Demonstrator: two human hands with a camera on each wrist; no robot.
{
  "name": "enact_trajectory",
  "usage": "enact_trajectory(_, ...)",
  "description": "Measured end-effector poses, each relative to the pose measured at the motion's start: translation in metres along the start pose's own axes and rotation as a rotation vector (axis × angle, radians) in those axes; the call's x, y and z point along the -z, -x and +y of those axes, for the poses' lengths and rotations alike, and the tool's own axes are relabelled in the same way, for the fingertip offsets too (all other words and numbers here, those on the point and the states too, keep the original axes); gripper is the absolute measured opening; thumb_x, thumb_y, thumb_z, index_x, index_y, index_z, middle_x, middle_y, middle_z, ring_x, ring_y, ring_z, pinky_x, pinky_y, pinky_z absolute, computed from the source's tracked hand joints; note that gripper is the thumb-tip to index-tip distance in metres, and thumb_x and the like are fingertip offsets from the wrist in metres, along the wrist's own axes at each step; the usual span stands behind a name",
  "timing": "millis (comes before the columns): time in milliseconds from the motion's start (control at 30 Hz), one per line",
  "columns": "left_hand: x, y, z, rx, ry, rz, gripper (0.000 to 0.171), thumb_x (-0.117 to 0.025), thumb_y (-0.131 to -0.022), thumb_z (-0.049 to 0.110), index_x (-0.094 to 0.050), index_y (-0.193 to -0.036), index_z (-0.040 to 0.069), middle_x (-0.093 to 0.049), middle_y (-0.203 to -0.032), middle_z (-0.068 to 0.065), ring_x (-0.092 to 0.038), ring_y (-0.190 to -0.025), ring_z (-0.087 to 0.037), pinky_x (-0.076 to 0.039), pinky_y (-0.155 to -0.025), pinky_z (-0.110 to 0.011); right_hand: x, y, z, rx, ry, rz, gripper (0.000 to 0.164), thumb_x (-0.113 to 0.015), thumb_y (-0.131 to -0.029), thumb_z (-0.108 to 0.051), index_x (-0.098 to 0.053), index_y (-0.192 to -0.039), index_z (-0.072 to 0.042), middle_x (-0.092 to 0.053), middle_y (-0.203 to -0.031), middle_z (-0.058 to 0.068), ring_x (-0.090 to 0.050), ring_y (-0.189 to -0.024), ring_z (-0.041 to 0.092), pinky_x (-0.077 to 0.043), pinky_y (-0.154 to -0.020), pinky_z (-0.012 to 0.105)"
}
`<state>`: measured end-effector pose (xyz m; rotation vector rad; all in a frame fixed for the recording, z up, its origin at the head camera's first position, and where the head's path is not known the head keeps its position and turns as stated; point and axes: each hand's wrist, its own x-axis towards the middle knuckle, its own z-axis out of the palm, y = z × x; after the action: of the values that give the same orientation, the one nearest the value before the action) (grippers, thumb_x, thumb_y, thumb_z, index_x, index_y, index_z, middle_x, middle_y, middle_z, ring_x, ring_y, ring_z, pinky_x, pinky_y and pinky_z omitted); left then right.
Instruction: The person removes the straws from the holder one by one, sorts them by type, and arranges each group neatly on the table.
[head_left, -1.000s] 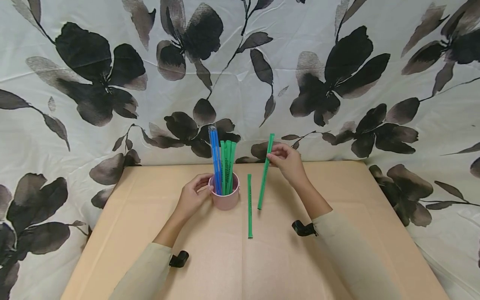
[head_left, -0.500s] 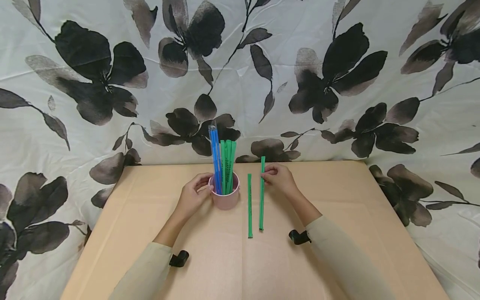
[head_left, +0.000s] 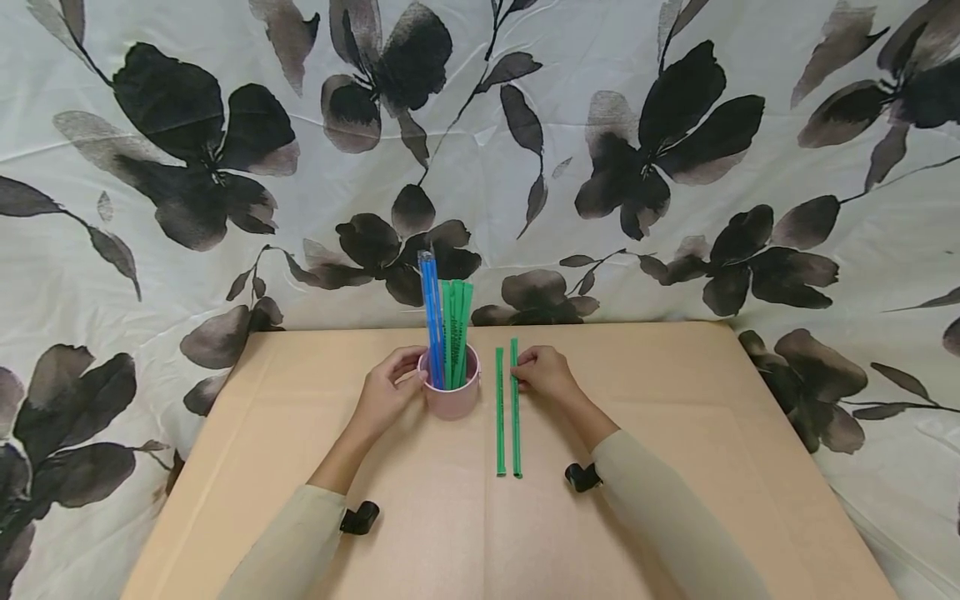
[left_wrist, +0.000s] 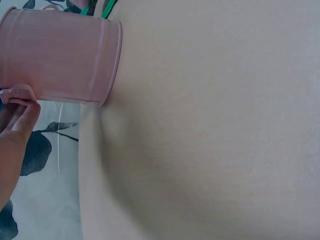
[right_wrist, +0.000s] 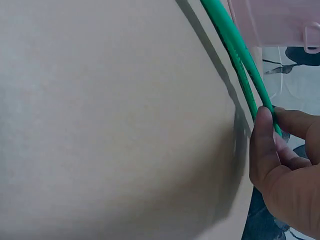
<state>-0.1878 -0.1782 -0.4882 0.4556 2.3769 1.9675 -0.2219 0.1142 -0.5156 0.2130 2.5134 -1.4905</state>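
Observation:
A pink cup [head_left: 452, 403] with small side handles stands upright near the table's back edge. Several slim green sticks [head_left: 457, 333] with dark print and several blue sticks [head_left: 432, 325] rise out of it. My left hand [head_left: 387, 392] holds the cup from the left; in the left wrist view, its fingers [left_wrist: 25, 120] grip a small handle [left_wrist: 19, 93]. One green stick [head_left: 500, 417] lies on the table right of the cup. Beside it, nearly parallel, is a second green stick [head_left: 516, 433], which my right hand [head_left: 549, 375] pinches between thumb and fingers near its far end.
Tan, paper-like covering lies over the table [head_left: 420, 517], with a crease down its middle. Behind and around it hangs white cloth [head_left: 480, 192] printed with dark flowers. Black wrist cameras sit on the left wrist [head_left: 360, 517] and right wrist [head_left: 582, 477].
My right hand has come down and left with its green stick, from above the table to close beside the lying one. The left hand and cup have stayed put.

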Motion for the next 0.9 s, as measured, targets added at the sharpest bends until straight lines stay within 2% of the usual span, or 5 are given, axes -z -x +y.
enact_trajectory(100,-0.001,0.002,0.010,0.006,0.014,-0.012,0.039,-0.062,-0.092,0.002,-0.054,-0.130,-0.002,-0.056,-0.132,-0.023,-0.055,-0.121,-0.038,-0.053,-0.099,-0.033,-0.002,-0.002,0.001,-0.027,0.043,0.003,0.016,-0.074,-0.084,-0.013,-0.065,-0.092,-0.002,-0.066,-0.079,0.008,-0.067,-0.061,0.016,-0.060,-0.058,0.026)
enact_trajectory(233,-0.002,0.005,0.024,0.008,0.015,-0.020,0.040,-0.061,-0.091,0.000,-0.053,-0.130,-0.006,-0.055,-0.132,-0.026,-0.055,-0.120,-0.041,-0.054,-0.096,-0.025,-0.004,-0.004,0.003,-0.062,0.072,-0.004,0.014,-0.073,-0.085,-0.013,-0.065,-0.089,-0.002,-0.063,-0.079,0.009,-0.066,-0.061,0.016,-0.058,-0.054,0.022)
enact_trajectory(633,-0.003,0.005,0.029,0.006,0.011,-0.020,0.040,-0.061,-0.091,0.000,-0.053,-0.129,-0.007,-0.055,-0.131,-0.027,-0.055,-0.120,-0.042,-0.053,-0.095,-0.023,-0.012,-0.004,0.003,-0.075,0.197,0.007,0.018,-0.072,-0.086,-0.015,-0.059,-0.093,-0.005,-0.059,-0.086,0.011,-0.061,-0.059,0.015,-0.050,-0.048,0.017)
enact_trajectory(900,-0.003,0.005,0.029,-0.001,0.002,-0.023,0.040,-0.060,-0.091,-0.003,-0.052,-0.129,-0.009,-0.054,-0.130,-0.030,-0.054,-0.119,-0.044,-0.054,-0.094,-0.023,-0.016,0.000,-0.001,-0.066,0.223,0.023,0.022,-0.073,-0.085,-0.014,-0.058,-0.097,-0.003,-0.059,-0.085,0.011,-0.060,-0.057,0.014,-0.049,-0.046,0.017)
